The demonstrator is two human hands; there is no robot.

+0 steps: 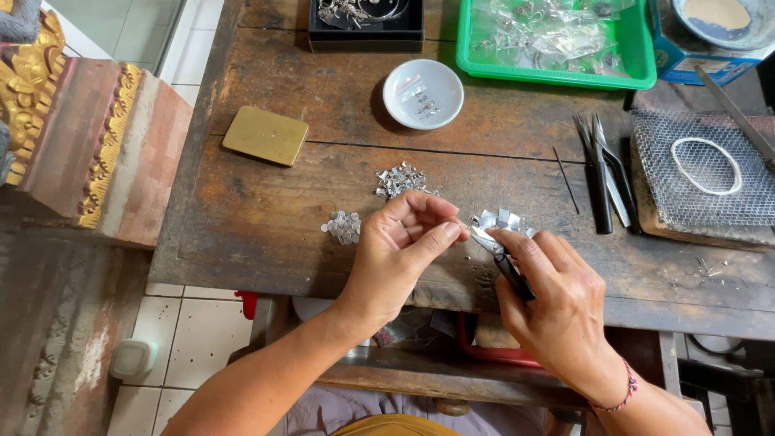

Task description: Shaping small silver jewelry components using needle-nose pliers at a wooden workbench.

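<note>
Pliers sit in my right hand, handles wrapped by the fingers and the thumb laid along the top so the nose stays steady. Their long axis runs from lower right up to upper left, the tip pointing at my left hand. That hand pinches thumb and forefinger together right at the tip, bringing a small silver piece to the jaws; the piece itself is too tiny to make out. Both hands hover just above the near edge of the wooden table, so dropped bits land close. Cut silver bits lie just beyond my left hand, round discs to its left, bent strips behind the pliers, all within easy reach.
</note>
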